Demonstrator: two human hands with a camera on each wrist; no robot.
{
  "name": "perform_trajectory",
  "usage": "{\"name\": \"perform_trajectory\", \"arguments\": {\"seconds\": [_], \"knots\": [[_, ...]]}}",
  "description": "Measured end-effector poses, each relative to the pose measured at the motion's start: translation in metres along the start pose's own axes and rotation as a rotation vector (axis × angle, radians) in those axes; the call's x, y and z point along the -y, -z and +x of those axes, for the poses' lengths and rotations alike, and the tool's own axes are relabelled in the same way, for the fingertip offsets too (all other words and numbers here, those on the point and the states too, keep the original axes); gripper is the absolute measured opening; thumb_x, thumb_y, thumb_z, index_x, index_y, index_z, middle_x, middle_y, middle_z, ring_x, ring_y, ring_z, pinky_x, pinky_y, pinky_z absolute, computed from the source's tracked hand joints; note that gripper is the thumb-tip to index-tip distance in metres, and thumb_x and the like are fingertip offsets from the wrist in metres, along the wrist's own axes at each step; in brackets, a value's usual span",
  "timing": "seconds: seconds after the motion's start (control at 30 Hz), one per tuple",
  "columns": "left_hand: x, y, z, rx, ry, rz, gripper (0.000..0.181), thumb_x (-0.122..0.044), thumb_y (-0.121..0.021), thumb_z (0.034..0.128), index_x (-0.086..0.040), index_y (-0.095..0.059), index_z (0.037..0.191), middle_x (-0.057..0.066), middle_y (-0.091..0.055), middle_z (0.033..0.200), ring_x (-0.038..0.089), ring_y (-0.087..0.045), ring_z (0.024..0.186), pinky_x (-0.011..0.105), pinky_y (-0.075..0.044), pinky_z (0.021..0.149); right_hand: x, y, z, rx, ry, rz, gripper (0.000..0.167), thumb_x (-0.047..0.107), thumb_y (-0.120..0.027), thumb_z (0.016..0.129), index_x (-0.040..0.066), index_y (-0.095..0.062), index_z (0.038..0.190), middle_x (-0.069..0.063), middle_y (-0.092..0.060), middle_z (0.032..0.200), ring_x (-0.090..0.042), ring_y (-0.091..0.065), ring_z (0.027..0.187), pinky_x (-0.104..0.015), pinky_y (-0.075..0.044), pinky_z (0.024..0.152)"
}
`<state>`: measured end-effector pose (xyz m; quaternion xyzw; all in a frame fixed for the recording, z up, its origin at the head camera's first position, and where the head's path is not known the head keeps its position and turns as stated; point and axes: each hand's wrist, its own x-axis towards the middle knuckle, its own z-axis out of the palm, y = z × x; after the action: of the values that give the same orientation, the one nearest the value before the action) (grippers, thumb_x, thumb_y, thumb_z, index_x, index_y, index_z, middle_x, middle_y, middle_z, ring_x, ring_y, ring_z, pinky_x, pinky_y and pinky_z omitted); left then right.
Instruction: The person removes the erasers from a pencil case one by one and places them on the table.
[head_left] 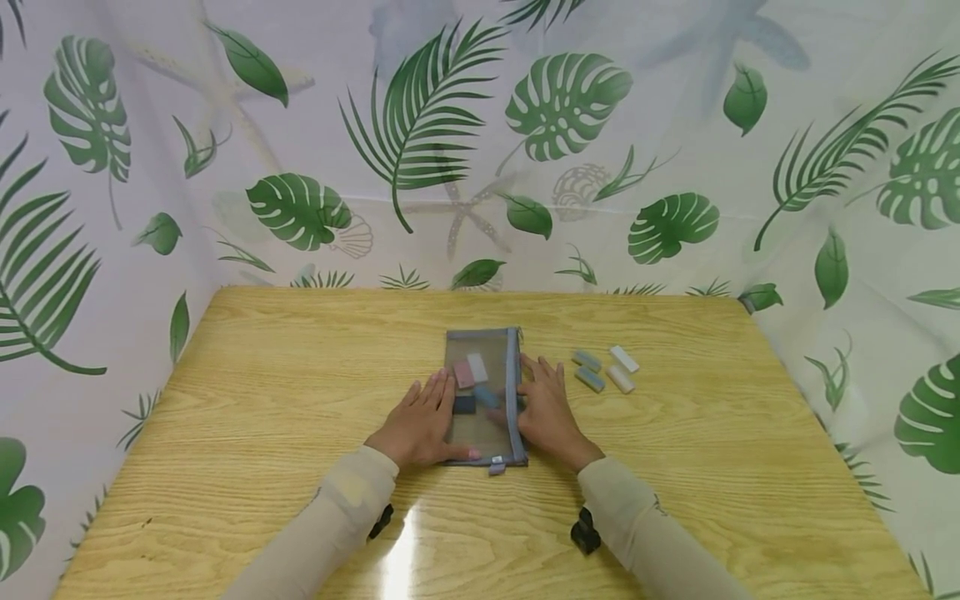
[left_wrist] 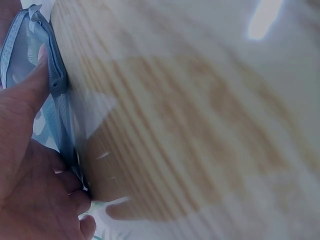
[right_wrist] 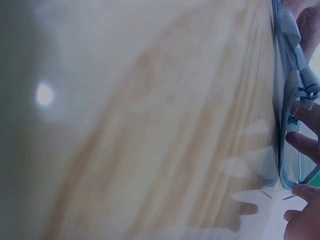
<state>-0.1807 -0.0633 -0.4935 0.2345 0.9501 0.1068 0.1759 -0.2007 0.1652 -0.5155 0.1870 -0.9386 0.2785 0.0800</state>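
Both hands work at the mesh pouch (head_left: 483, 346), which lies flat on the bench (head_left: 300, 358) at the middle of the frame. The left hand (head_left: 422, 423), on the pouch's left side, is spread with fingers fairly straight, their tips over the mesh, the thumb across its lower edge; it grips nothing and looks placed to stop the pouch from sliding or lifting. The right hand (head_left: 551, 417) is at the opposite side, by the zip edge (head_left: 513, 392). In the right wrist view some of its fingers are bent into the gap of the pouch's mouth, so it seems to hold the mesh layers apart; whether it also has hold of a block inside, I cannot tell.

Through the mesh show a pink block (head_left: 463, 374) and a white block (head_left: 476, 363) side by side, a dark blue block (head_left: 465, 405) near the left fingertips, and a lighter blue block (head_left: 482, 396), its far end blurred. Right of the pouch, two grey-green blocks (head_left: 590, 379) and two pale blocks (head_left: 620, 378) form a loose cluster, perhaps set there to be within easy reach of the right hand. A small tag (head_left: 497, 467) sticks out at the pouch's lower edge.
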Motion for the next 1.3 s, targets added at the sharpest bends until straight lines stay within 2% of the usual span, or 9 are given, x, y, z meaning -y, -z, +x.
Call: {"name": "perform_trajectory", "arguments": {"seconds": [0.23, 0.37, 0.57, 0.9, 1.3], "knots": [[0.0, -0.001, 0.0, 0.003, -0.005, 0.002, 0.116, -0.071, -0.057, 0.0908, 0.002, -0.002, 0.161, 0.018, 0.002, 0.168, 0.028, 0.0, 0.156, 0.047, -0.004, 0.125, -0.001, 0.002, -0.001, -0.009, -0.01, -0.004, 0.015, 0.0, -0.08, 0.077, -0.01, -0.077, 0.088, -0.03, -0.049, 0.145, -0.057, -0.036, 0.138, -0.075, -0.01, 0.113], [0.002, -0.003, 0.002, 0.006, -0.005, -0.005, 0.117, -0.072, -0.057, 0.0906, 0.002, 0.0, 0.161, 0.017, 0.004, 0.168, 0.027, 0.001, 0.155, 0.046, -0.003, 0.125, -0.001, 0.003, -0.001, -0.014, -0.01, -0.006, 0.028, 0.016, -0.088, 0.079, -0.009, -0.078, 0.086, -0.031, -0.05, 0.145, -0.057, -0.036, 0.138, -0.075, -0.011, 0.113], [0.005, -0.008, 0.006, 0.004, 0.0, 0.003, 0.119, -0.076, -0.054, 0.0891, -0.001, 0.004, 0.161, 0.014, 0.008, 0.167, 0.024, 0.004, 0.155, 0.045, -0.001, 0.125, -0.002, 0.004, -0.001, -0.013, -0.013, 0.012, 0.031, 0.024, -0.089, 0.079, -0.005, -0.079, 0.085, -0.031, -0.049, 0.145, -0.057, -0.035, 0.139, -0.075, -0.011, 0.113], [0.004, -0.007, 0.005, 0.01, 0.002, -0.01, 0.118, -0.074, -0.056, 0.0897, 0.0, 0.003, 0.161, 0.016, 0.006, 0.168, 0.027, 0.003, 0.155, 0.045, -0.001, 0.125, -0.006, 0.009, -0.002, -0.009, -0.006, 0.061, 0.033, 0.022, -0.089, 0.08, -0.004, -0.079, 0.098, -0.032, -0.046, 0.148, -0.059, -0.031, 0.139, -0.076, -0.007, 0.113], [0.0, -0.003, 0.001, 0.009, 0.0, 0.007, 0.115, -0.071, -0.056, 0.0915, 0.001, 0.0, 0.161, 0.018, 0.003, 0.168, 0.028, 0.001, 0.155, 0.046, -0.002, 0.125, -0.014, 0.02, -0.007, -0.001, 0.001, 0.071, 0.019, 0.009, -0.081, 0.083, 0.0, -0.08, 0.1, -0.034, -0.044, 0.148, -0.061, -0.029, 0.139, -0.078, -0.007, 0.111]]}}
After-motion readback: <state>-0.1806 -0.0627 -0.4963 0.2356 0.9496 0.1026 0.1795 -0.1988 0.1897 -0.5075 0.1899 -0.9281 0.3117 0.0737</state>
